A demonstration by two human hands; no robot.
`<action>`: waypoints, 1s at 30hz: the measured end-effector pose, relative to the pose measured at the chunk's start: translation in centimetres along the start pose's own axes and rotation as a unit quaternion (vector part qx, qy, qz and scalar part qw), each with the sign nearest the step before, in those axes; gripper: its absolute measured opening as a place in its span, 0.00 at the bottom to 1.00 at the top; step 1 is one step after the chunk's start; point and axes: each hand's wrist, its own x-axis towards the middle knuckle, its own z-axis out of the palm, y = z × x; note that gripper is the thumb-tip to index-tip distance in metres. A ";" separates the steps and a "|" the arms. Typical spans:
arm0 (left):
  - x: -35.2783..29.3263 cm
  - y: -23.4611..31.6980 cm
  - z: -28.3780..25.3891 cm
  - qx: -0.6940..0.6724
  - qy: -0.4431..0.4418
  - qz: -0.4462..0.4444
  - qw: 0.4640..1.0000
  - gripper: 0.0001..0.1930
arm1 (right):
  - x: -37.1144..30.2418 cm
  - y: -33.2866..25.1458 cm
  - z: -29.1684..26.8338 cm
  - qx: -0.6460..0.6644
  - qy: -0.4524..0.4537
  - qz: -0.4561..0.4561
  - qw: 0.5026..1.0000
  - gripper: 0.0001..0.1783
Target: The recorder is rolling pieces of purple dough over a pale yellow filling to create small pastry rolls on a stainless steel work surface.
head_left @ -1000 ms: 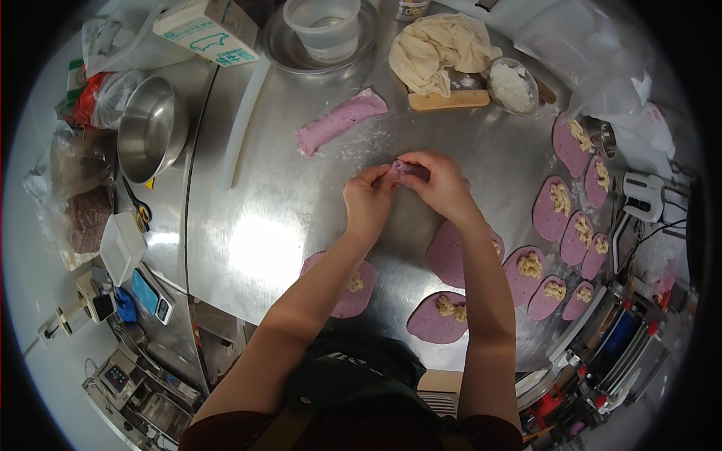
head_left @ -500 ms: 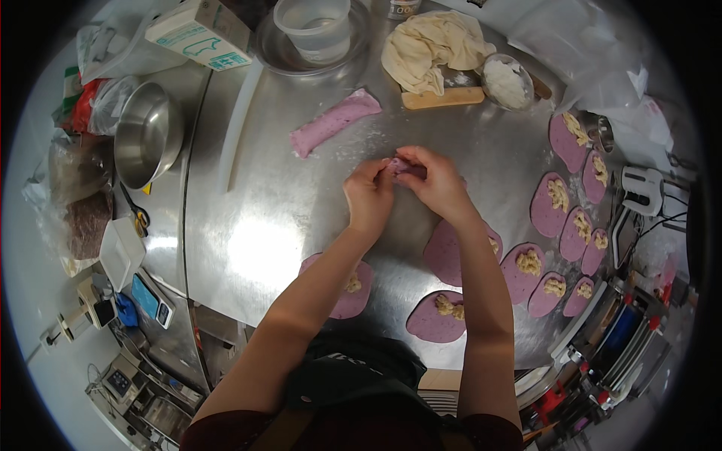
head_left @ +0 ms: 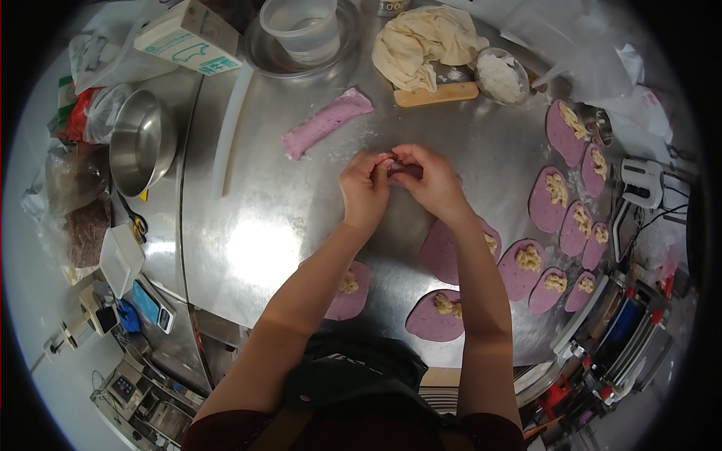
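Observation:
Over the middle of the steel table, my left hand and my right hand meet, fingers closed on one piece of purple dough. Fingertips pinch it at its near end, and most of it is hidden beneath them. Beyond my hands lies a floured, rolled purple dough log. Near my right forearm are flat purple dough ovals, each topped with a pale yellow crumbly filling. Another topped dough oval sits partly behind my left forearm.
At the back stand a clear plastic tub in a metal basin, a bundled cloth, a wooden-handled scraper and a bowl of flour. Leftward are a steel bowl, scissors and a scale. A hand mixer lies right.
Both hands stay together on the dough while the fingers shift slightly in their pinch. The whole view has moved a little, so the table things appear slightly displaced leftward.

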 end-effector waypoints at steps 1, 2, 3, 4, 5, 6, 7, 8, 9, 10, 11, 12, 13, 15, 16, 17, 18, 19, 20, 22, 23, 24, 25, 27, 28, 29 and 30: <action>0.0 -0.1 -0.2 0.000 -0.001 0.000 1.000 0.04 | 0.0 0.0 0.0 -0.003 0.002 0.001 1.000 0.17; -0.1 -0.2 -0.4 0.003 -0.018 -0.015 1.000 0.05 | 0.0 0.0 0.1 -0.002 0.003 0.001 1.000 0.17; -0.2 -0.3 -0.6 0.006 -0.035 -0.029 0.999 0.07 | -0.1 0.1 0.1 -0.007 0.006 -0.006 1.000 0.17; -0.2 -0.4 -0.6 0.006 -0.035 -0.029 0.999 0.07 | -0.1 0.2 0.1 -0.011 0.010 -0.013 1.000 0.17; -0.3 -0.6 -0.6 -0.086 -0.005 -0.088 0.992 0.10 | -0.1 0.2 0.1 -0.010 0.010 -0.013 1.000 0.17; -0.4 -0.6 -0.6 -0.178 0.024 -0.148 0.973 0.13 | -0.1 0.2 0.0 -0.021 0.017 -0.025 0.999 0.18; -0.6 -0.7 -0.9 -0.178 0.023 -0.148 0.973 0.13 | -0.1 0.3 -0.1 -0.031 0.023 -0.037 0.999 0.19; -1.0 -0.7 -1.5 -0.134 -0.011 -0.142 0.981 0.15 | -0.1 0.5 -0.2 -0.031 0.025 -0.036 0.999 0.19; -1.2 -0.7 -1.9 -0.089 -0.043 -0.136 0.986 0.17 | 0.0 0.7 -0.1 -0.036 0.023 -0.049 0.998 0.19; -1.3 -0.7 -1.9 -0.089 -0.043 -0.136 0.986 0.17 | 0.1 0.8 0.0 -0.041 0.022 -0.061 0.997 0.18; -1.4 -0.8 -1.7 -0.115 -0.073 -0.175 0.975 0.16 | 0.1 0.9 0.0 -0.041 0.022 -0.062 0.997 0.18; -1.5 -0.8 -1.6 -0.141 -0.100 -0.213 0.962 0.15 | 0.2 0.8 -0.1 -0.051 0.016 -0.065 0.996 0.17; -1.5 -1.0 -1.6 -0.141 -0.098 -0.212 0.962 0.15 | 0.3 0.6 -0.1 -0.062 0.011 -0.068 0.996 0.16; -1.4 -1.1 -1.4 -0.167 -0.073 -0.239 0.954 0.14 | 0.7 0.2 -0.3 -0.081 0.006 -0.081 0.993 0.14; -1.5 -1.1 -1.3 -0.168 -0.072 -0.239 0.953 0.14 | 0.8 0.1 -0.4 -0.100 0.002 -0.092 0.991 0.12; -1.6 -1.0 -1.1 -0.203 -0.059 -0.238 0.948 0.14 | 1.0 0.0 -0.5 -0.101 0.002 -0.092 0.991 0.12; -1.6 -1.0 -1.1 -0.238 -0.046 -0.236 0.941 0.13 | 1.1 -0.1 -0.5 -0.102 -0.001 -0.084 0.991 0.11; -1.6 -1.0 -1.1 -0.238 -0.046 -0.236 0.941 0.13 | 1.2 -0.2 -0.5 -0.103 -0.004 -0.076 0.992 0.09; -1.7 -0.9 -1.1 -0.242 -0.044 -0.237 0.940 0.13 | 1.2 -0.2 -0.5 -0.103 -0.005 -0.076 0.992 0.09; -1.6 -0.8 -1.1 -0.245 -0.041 -0.239 0.939 0.13 | 1.2 -0.3 -0.4 -0.061 -0.023 -0.046 0.997 0.08; -1.5 -0.8 -1.2 -0.234 -0.047 -0.240 0.941 0.13 | 1.2 -0.4 -0.4 -0.062 -0.023 -0.046 0.997 0.08; -1.5 -0.9 -1.2 -0.222 -0.052 -0.242 0.943 0.13 | 1.1 -0.6 -0.5 -0.078 -0.039 -0.044 0.995 0.08; -1.5 -0.9 -1.3 -0.221 -0.051 -0.242 0.943 0.13 | 1.1 -0.9 -0.5 -0.095 -0.055 -0.042 0.993 0.09; -1.4 -0.9 -1.4 -0.208 -0.059 -0.245 0.945 0.13 | 1.0 -1.3 -0.5 -0.100 -0.053 -0.034 0.993 0.09; -1.3 -0.9 -1.4 -0.208 -0.059 -0.245 0.945 0.13 | 1.0 -1.4 -0.5 -0.105 -0.052 -0.027 0.993 0.09; -1.3 -0.9 -1.4 -0.217 -0.060 -0.253 0.941 0.13 | 1.0 -1.2 -0.5 -0.104 -0.052 -0.027 0.993 0.09; -1.2 -0.7 -1.3 -0.228 -0.061 -0.261 0.936 0.12 | 1.0 -1.1 -0.5 -0.099 -0.045 -0.032 0.994 0.08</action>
